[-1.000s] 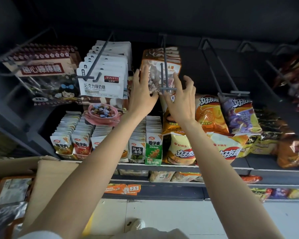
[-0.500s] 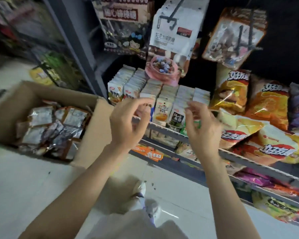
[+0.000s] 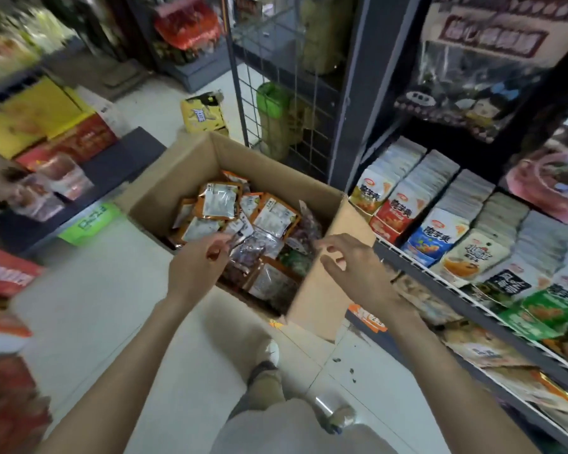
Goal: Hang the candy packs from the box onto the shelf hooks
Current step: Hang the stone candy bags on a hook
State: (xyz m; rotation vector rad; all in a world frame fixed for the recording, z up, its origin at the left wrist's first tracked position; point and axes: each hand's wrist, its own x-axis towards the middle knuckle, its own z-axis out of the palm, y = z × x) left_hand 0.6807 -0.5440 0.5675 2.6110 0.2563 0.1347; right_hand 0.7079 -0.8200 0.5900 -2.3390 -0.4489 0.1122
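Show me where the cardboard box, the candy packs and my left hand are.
cardboard box (image 3: 177,178): head view, bare inner left wall.
candy packs (image 3: 220,203): head view, the orange-edged pack lying on top of the pile.
left hand (image 3: 195,267): head view, back of the hand.

The open brown cardboard box (image 3: 184,178) held orange-edged candy packs with silvery-white label panels (image 3: 218,204), alongside clear packs showing dark reddish-brown sweets (image 3: 248,253). Along the shelf's front edge, small white pouches carried red (image 3: 395,211), blue (image 3: 435,237) and green (image 3: 545,309) fronts. A bright green floor sign (image 3: 91,222) lay on the pale grey-white tiled floor (image 3: 95,306). Yellow cartons (image 3: 30,116) were stacked at the left.
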